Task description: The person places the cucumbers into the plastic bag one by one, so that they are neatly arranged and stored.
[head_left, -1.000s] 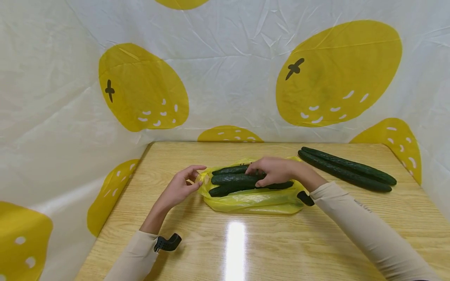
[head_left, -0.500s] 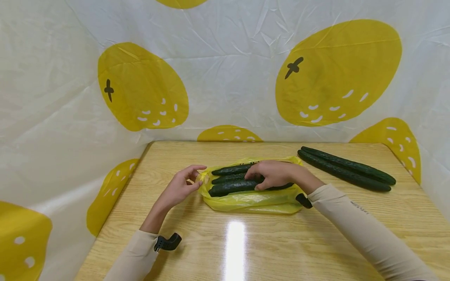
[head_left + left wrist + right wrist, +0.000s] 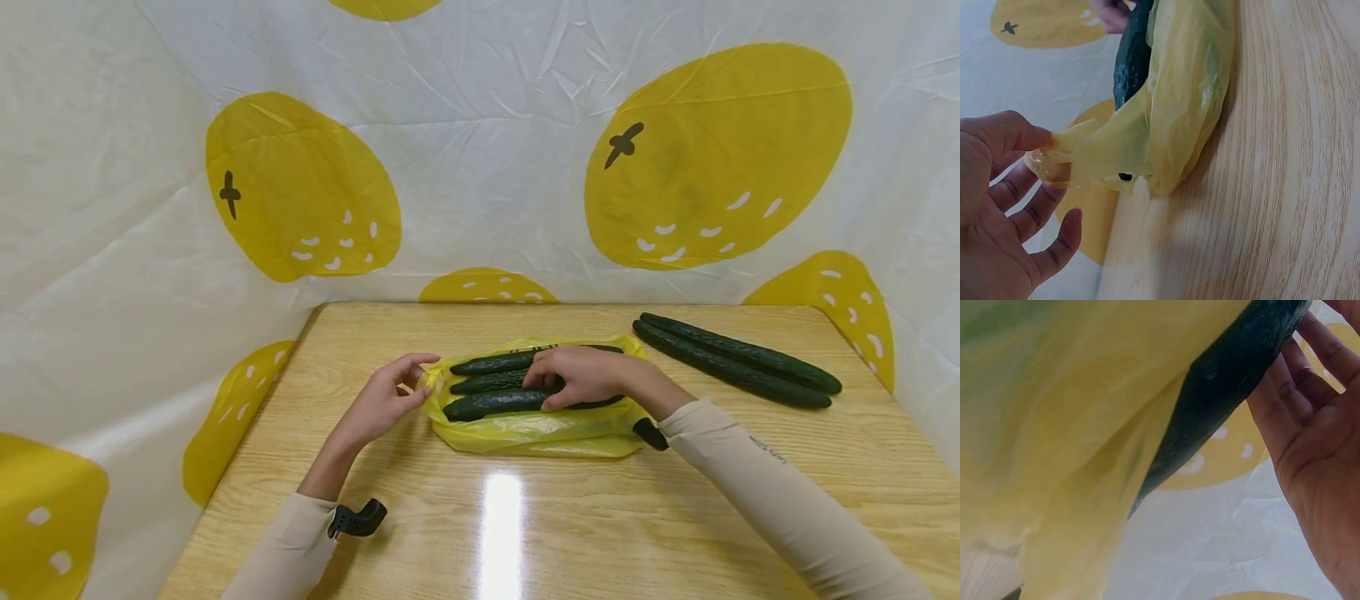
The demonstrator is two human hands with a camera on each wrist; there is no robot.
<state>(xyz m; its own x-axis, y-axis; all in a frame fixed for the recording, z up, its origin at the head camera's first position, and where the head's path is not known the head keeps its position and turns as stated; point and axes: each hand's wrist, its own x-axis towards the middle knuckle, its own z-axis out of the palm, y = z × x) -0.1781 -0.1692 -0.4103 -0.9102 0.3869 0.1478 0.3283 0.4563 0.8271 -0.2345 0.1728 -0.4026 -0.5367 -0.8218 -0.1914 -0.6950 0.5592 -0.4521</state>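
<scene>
A yellow plastic bag (image 3: 525,433) lies on the table with three dark green cucumbers side by side in its opening. My left hand (image 3: 384,400) pinches the bag's gathered left end between thumb and fingers, as the left wrist view shows. From above, my right hand (image 3: 588,375) reaches over the cucumbers. Its thumb and fingers straddle the front cucumber (image 3: 491,404) and hold it. The middle cucumber (image 3: 483,382) and the back cucumber (image 3: 487,363) lie behind it, partly hidden by that hand. In the right wrist view the fingertips are hidden behind a cucumber (image 3: 1216,387).
Two more long cucumbers (image 3: 738,362) lie together at the back right of the wooden table (image 3: 585,525). White sheeting (image 3: 480,192) with yellow fruit prints hangs behind the table and on both sides.
The right hand has shifted one cucumber towards the front of the bag, so the three now lie more evenly in a row. The left hand has stayed in place.
</scene>
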